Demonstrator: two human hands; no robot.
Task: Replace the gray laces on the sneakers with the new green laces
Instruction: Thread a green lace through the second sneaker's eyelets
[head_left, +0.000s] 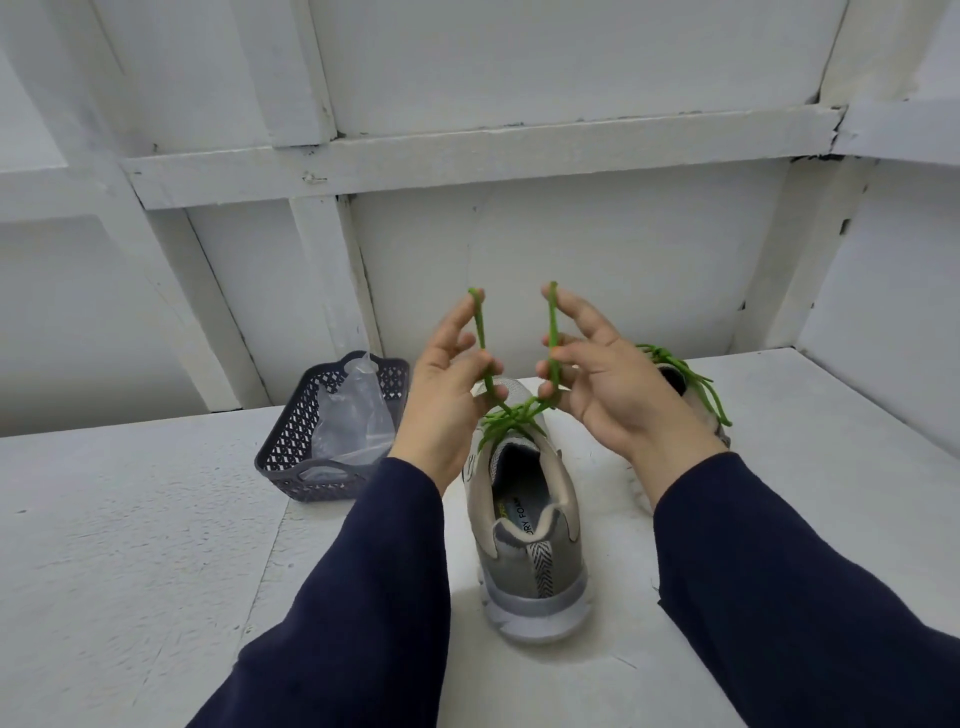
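Head view: how do the fingers stand?

— On the left hand (447, 384) the fingers (462, 312) are curled and pinch one upright loop of the green lace (480, 332). The right hand (613, 384) pinches a matching loop the same way. Both loops stand side by side at centre frame, apart and not yet crossed.

— And the shoe?

— The near sneaker (530, 545) sits heel toward the camera at lower centre, just below the hands. The green lace rises from above its tongue into both hands. A second sneaker (672, 375) lies behind the right hand, mostly hidden, with its own green strands spilling loose at right of centre.

— So which step is this?

— Tying the bow, I'd judge; the lacing on this shoe looks finished. Next the loops need crossing, one tucked under the other, then an even outward pull that keeps the strands snug where they cross. Whether the other shoe is tied I cannot tell.

— Around them?

— Dark sleeves (374, 571) run to the bottom edge. A white, rough-painted table (130, 545) carries everything. A dark lattice basket (291, 457) holding a clear plastic bag (353, 415) stands left of centre, near the sneaker but apart. A white panelled wall (623, 270) fills the upper frame. I can make out no gray laces.
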